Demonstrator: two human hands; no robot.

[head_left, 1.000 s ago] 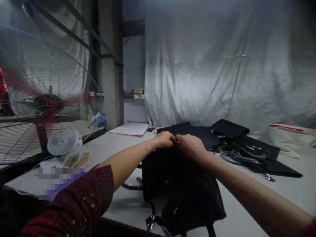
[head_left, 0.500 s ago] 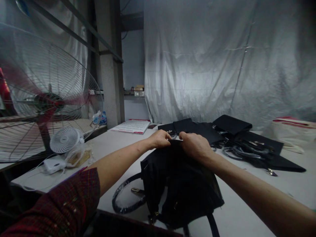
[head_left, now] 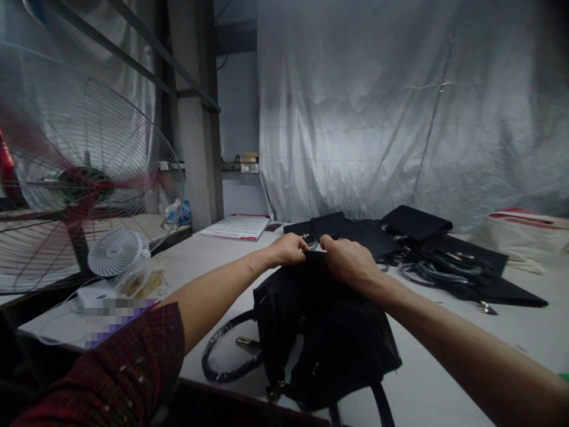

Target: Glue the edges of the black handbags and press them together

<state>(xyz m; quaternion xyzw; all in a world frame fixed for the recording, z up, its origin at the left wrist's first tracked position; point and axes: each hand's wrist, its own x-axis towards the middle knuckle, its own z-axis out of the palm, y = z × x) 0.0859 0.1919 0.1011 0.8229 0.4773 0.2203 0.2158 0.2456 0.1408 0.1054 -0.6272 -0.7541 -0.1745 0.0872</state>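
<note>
A black handbag (head_left: 338, 338) lies on the pale table in front of me, its mouth gaping toward me. My left hand (head_left: 288, 249) pinches the bag's far edge, thumb and fingers closed. Just to the right, my right hand (head_left: 351, 261) grips the same edge, a short span of black material between the two. A looped handle (head_left: 208, 356) in clear wrap sticks out at the bag's left, beside a strap end with a metal fitting (head_left: 247, 342). Another strap (head_left: 382, 406) hangs down at the near right. The inside of the bag is too dark to make out.
Several black bag pieces (head_left: 427, 225) with wrapped handles and metal clasps are heaped at the back right. A cream cloth bundle (head_left: 524, 234) lies beyond them. Printed sheets (head_left: 235, 226) lie at the back left. A small white fan (head_left: 116, 254) and a large caged fan (head_left: 89, 178) stand left.
Both hands keep their hold on the bag's edge with hardly any movement. The whole view has shifted very slightly.
</note>
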